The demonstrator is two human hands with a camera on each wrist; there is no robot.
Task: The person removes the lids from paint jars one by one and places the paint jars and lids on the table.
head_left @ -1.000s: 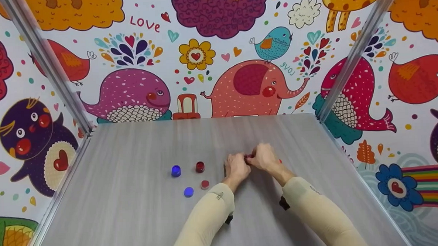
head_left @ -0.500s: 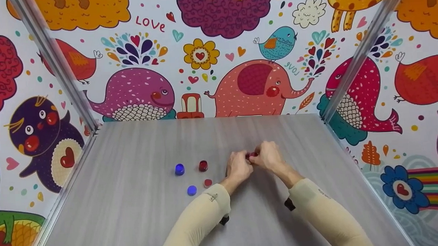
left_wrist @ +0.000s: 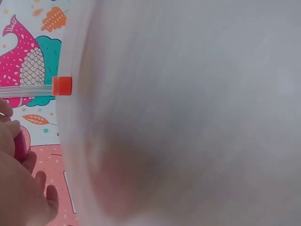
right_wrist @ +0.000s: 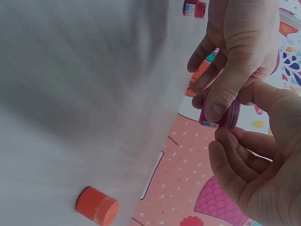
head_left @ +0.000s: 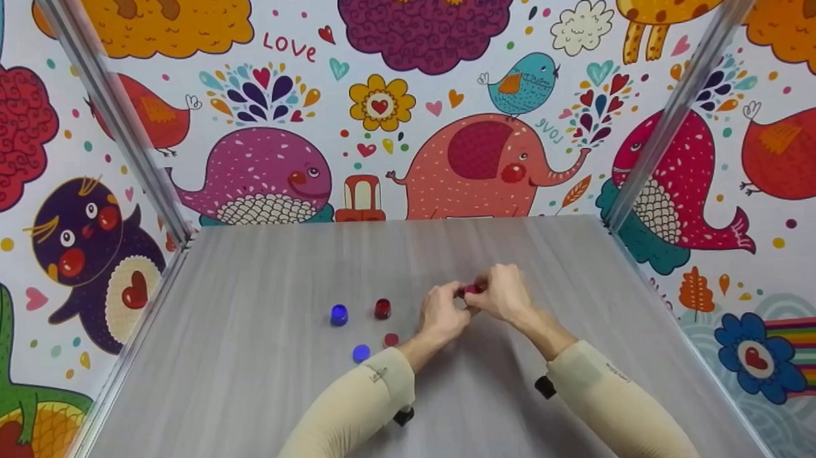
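Observation:
Both hands meet at a small magenta paint jar (right_wrist: pixel 209 116) held just above the table. My left hand (head_left: pixel 445 311) grips the labelled body, its thumb flat along the side in the right wrist view. At the other end, my right hand (head_left: pixel 507 295) pinches the ridged lid (right_wrist: pixel 232 116) between thumb and forefinger; its other fingers are loosely bent. To the left stand an uncapped blue paint jar (head_left: pixel 339 315) and an uncapped red paint jar (head_left: pixel 382 308). A blue lid (head_left: pixel 361 353) and a red lid (head_left: pixel 391 340) lie in front of them.
A closed orange paint jar (right_wrist: pixel 96 205) stands beyond my right hand, hidden behind it in the head view. The grey table (head_left: pixel 250 401) is bounded by printed walls at the back and sides, with metal rails (head_left: pixel 117 124) at the corners.
The head view has swung slightly left, so everything shifts right in it. My forearms have spread a little, and the right hand has turned somewhat at the magenta jar's lid.

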